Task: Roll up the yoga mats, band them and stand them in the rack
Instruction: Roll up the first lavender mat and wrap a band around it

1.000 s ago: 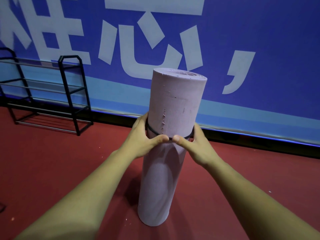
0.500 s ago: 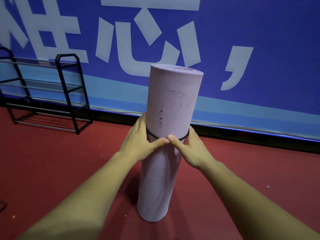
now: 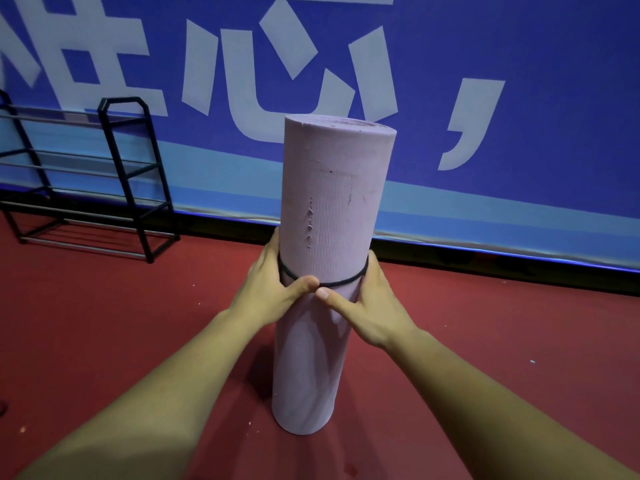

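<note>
L hand (image 3: 273,292) & R hand (image 3: 374,306) both clasped round upright mat (image 3: 329,188) at band (image 3: 343,282), on floor (image 3: 138,323). Might skew band or tip mat if pushing harder on one side.

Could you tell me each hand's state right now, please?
Left hand: grips the upright lilac rolled foam yoga mat at its thin black elastic band.
Right hand: grips the same mat.

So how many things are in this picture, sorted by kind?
Purple rolled mat, standing upright: 1
Black band around it: 1
Black rack by the wall: 1
Hands gripping the mat, left hand and right hand: 2
Total: 5
</note>
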